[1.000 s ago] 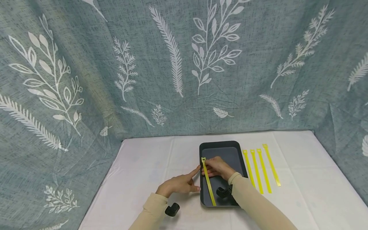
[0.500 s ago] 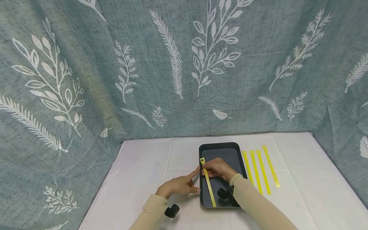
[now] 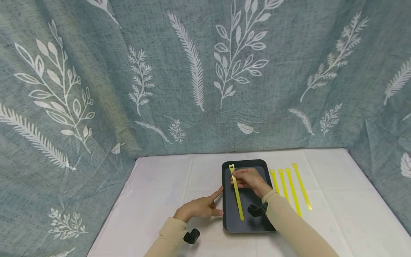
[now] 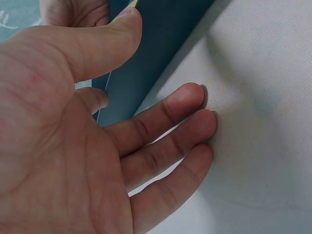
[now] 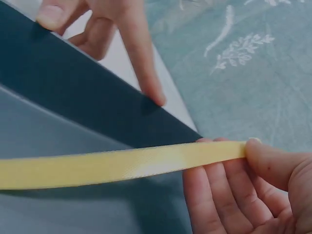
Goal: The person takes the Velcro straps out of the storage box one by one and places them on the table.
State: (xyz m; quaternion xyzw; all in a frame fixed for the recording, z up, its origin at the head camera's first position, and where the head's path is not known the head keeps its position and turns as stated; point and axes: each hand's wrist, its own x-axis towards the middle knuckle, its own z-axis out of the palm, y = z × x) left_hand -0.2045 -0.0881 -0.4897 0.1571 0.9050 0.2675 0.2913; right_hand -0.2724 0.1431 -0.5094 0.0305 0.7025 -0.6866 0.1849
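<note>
My right hand (image 3: 250,180) pinches a yellow cable strap (image 3: 238,198) between thumb and fingers, close below its slotted head. The strap hangs over the dark rectangular tray (image 3: 228,227), its tail toward the tray's near end. In the right wrist view the strap (image 5: 102,168) runs flat across the picture, its head hidden behind the thumb. My left hand (image 3: 200,207) stays at the tray's left side, with index fingertip and thumb on the rim. The left wrist view shows the other fingers (image 4: 170,141) of that hand loosely bent beside the tray wall, holding nothing.
Several more yellow straps (image 3: 302,185) lie side by side on the white cloth right of the tray, partly covered by the right sleeve (image 3: 289,217). A patterned blue-green curtain (image 3: 192,89) hangs behind the table (image 3: 160,178).
My right hand has lifted the strap from the tray's left edge and moved it right and farther back. The left hand has kept its place at the rim.
</note>
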